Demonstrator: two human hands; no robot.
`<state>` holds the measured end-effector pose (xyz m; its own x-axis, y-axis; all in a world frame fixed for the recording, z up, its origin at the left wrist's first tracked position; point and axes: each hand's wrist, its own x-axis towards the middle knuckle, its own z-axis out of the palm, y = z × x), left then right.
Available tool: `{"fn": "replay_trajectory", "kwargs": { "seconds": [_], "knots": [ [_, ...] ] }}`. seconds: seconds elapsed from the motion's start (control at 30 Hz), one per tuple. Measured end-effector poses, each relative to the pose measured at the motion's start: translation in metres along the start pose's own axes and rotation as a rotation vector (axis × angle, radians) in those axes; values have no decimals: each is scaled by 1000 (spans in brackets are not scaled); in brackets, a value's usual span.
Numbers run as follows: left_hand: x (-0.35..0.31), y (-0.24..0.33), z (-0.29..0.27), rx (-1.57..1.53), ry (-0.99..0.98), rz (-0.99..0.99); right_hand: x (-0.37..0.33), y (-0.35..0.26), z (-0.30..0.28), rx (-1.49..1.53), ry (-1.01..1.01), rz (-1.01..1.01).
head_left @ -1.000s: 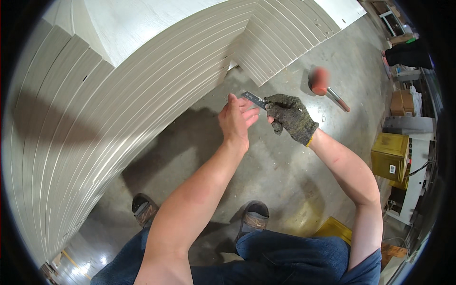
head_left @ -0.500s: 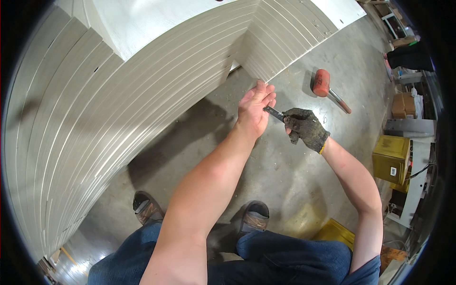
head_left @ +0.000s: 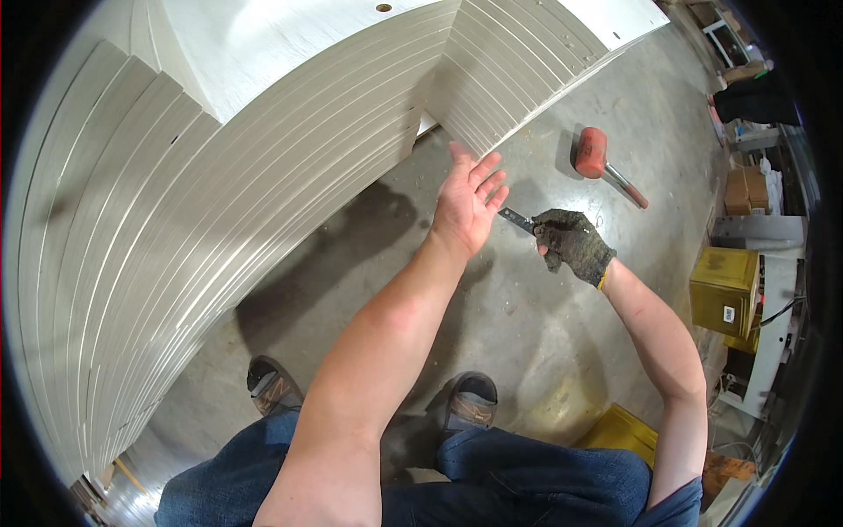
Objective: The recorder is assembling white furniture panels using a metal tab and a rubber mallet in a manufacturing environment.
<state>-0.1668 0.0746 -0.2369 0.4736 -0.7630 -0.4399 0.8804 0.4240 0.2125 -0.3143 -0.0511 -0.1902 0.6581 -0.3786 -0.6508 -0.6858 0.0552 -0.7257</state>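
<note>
My bare left hand [head_left: 467, 200] has its palm turned up and its fingers spread. Its fingertips are at the lower corner of a stack of long off-white panels [head_left: 290, 158]; whether they touch it I cannot tell. My right hand [head_left: 572, 241], in a dark, soiled knit glove with a yellow cuff edge, is closed around a narrow dark flat tool [head_left: 517, 220]. The tool's exposed end points toward my left hand, just short of its fingers. Glove and fingers hide the rest, so its exact kind is unclear.
On the concrete floor [head_left: 527, 325] lies a mallet [head_left: 592, 153] with a red head, beyond my right hand. Yellow square cans [head_left: 722, 279] stand at the right, near a cardboard box [head_left: 745, 190]. My sandaled feet [head_left: 472, 404] are below my arms.
My left hand has opened from its curled pose and come away from the tool's end. My right hand has drawn slightly right with the tool.
</note>
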Motion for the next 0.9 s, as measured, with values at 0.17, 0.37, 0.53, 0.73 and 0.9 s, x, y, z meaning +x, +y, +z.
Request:
{"fn": "replay_trajectory", "kwargs": {
  "seconds": [0.17,0.37,0.53,0.73,0.9],
  "knots": [
    [4,-7,-1,153,-9,70,-1,3,-1,-17,-2,10],
    [-4,-1,-2,81,-23,31,-3,2,0,-28,0,59],
    [-2,-1,6,180,-17,49,-5,0,5,-29,-8,82],
    [0,-1,-9,9,5,-28,-8,-1,7,-75,-14,100],
    [1,-6,-7,128,53,34,-10,-3,13,-108,13,119]
  ]
}}
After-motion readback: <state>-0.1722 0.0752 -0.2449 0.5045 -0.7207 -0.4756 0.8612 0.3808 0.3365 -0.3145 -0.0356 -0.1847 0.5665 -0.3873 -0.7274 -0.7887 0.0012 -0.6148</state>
